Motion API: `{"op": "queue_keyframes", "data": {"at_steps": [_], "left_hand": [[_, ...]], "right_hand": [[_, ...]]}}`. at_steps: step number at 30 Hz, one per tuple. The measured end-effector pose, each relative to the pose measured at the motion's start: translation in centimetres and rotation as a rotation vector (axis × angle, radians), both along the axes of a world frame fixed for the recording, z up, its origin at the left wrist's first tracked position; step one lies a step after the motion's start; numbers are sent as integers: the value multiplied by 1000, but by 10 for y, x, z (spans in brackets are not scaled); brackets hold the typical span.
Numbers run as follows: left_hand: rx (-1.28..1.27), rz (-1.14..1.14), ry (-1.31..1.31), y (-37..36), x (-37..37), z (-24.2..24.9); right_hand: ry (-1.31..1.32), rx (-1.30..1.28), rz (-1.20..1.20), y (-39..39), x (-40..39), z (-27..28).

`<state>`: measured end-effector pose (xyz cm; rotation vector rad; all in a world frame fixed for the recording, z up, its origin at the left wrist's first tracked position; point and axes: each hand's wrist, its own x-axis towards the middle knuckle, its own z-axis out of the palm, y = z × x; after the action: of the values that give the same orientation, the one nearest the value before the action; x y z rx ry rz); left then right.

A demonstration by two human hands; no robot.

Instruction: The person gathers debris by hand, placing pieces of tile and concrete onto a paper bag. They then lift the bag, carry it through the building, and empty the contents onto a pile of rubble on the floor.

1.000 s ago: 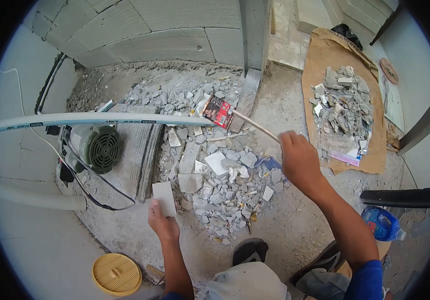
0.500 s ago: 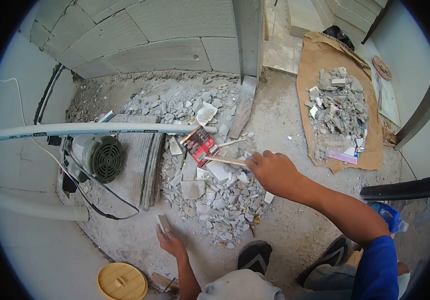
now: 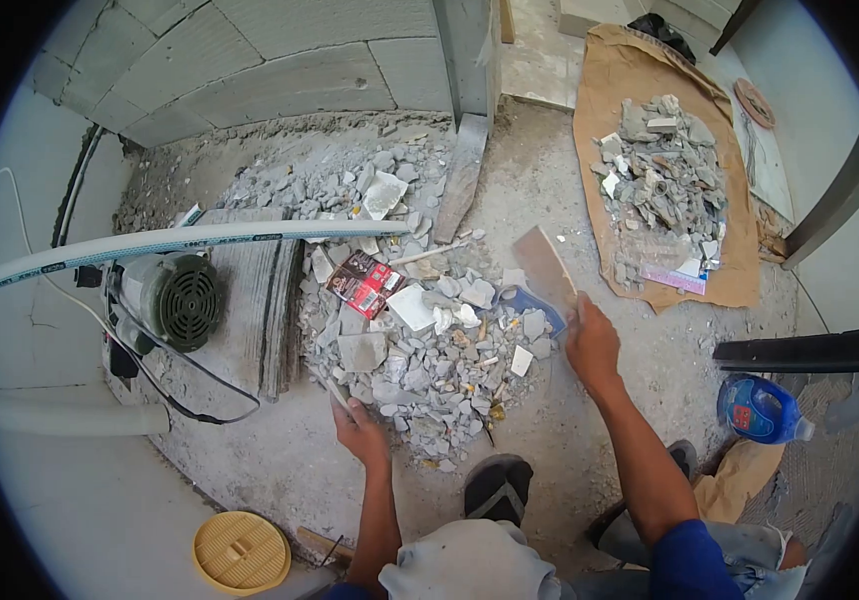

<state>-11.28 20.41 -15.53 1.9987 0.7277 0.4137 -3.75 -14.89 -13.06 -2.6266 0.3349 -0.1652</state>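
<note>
My right hand is closed on the lower end of a flat, pale brown strip of tile or board, held up at the right edge of a rubble heap. A blue flat piece shows just left of that hand, partly under the debris. My left hand grips a thin grey flat piece at the heap's lower left edge, seen nearly edge-on. Among the broken bits on top lies a red and brown printed packet, beside white fragments.
A white pipe crosses above a motor and stacked grey boards. Brown paper carries more rubble at upper right. A blue jug stands right; a yellow lid lies lower left.
My right hand has moved right and slightly down, its strip swung from lying across the heap to pointing up. My left hand has come up and right to the heap's edge. The view has shifted slightly.
</note>
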Motion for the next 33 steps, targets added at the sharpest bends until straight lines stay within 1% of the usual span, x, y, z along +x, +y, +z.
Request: {"op": "queue_keyframes", "data": {"at_steps": [2, 3, 6, 7, 10, 14, 17, 19, 22, 23, 27, 28, 30, 31, 33], "left_hand": [[-49, 8, -38, -5, 7, -2], [-104, 20, -8, -5, 8, -4], [-119, 17, -12, -20, 13, 5], [-217, 46, -13, -28, 15, 8], [-89, 51, -30, -38, 17, 10], [-330, 57, -77, -33, 16, 9], [-301, -4, -106, -30, 9, 6], [-291, 15, -96, -39, 10, 9], [-315, 40, -131, -51, 13, 9], [-322, 44, -144, -54, 14, 8], [-363, 58, -173, -58, 15, 10], [-370, 31, -50, -62, 16, 12], [-377, -22, 210, -78, 8, 17], [-264, -51, 176, -95, 7, 17], [-215, -23, -23, -117, 13, 18]], "right_hand": [[40, 33, 47, 28, 7, -1], [59, 46, 78, 40, 10, -2], [121, 84, 138, 65, 4, 0], [121, 138, 158, 70, 1, -2], [17, 186, 152, 84, -6, -7], [-32, 243, 160, 88, -12, -11], [-48, 280, 159, 95, -19, -13], [-84, 275, 159, 97, -17, -16], [-11, 332, 169, 99, 1, -18], [-24, 339, 168, 100, 2, -16], [-13, 397, 163, 106, -14, -13], [-3, 416, 153, 106, -16, -13], [20, 451, 208, 101, -21, -13], [31, 469, 235, 98, -23, -13], [1, 707, 185, 95, -26, -15]]}}
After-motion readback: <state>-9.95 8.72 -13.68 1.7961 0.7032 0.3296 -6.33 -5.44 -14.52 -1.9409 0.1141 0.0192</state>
